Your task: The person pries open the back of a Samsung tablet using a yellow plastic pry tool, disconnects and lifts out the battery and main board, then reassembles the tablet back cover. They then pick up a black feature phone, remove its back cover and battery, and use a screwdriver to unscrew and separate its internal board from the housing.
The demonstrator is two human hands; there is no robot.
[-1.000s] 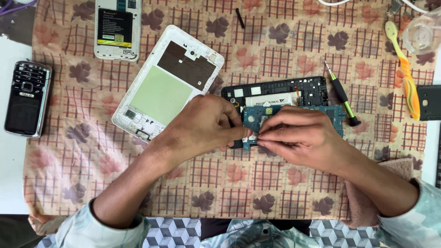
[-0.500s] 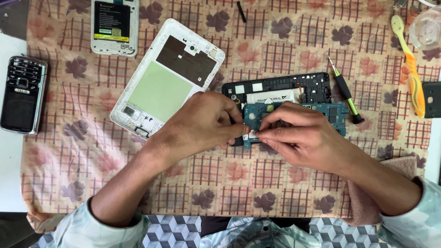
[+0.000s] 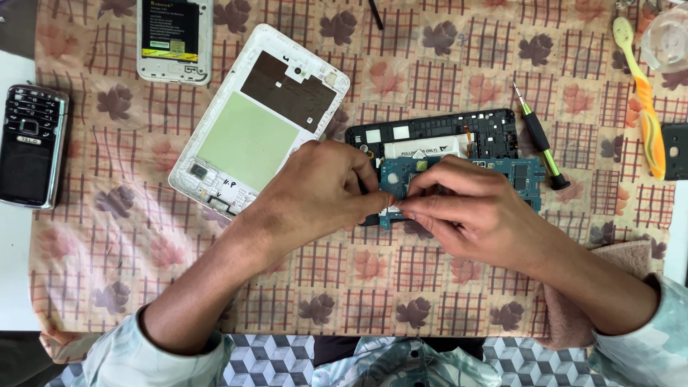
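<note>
While the view has drifted slightly since a second ago, both hands stay put at the blue circuit board (image 3: 469,175) on the cloth-covered bench (image 3: 430,287). Left hand (image 3: 315,197) and right hand (image 3: 469,215) meet fingertip to fingertip, pinching a small part at the board's lower left edge. A green-handled screwdriver (image 3: 539,143) lies just beside.

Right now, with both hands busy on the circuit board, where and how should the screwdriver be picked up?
Probably by the black handle of the screwdriver, coming from the right. It lies flat and diagonal, free on that side, while the board crowds its left.
</note>
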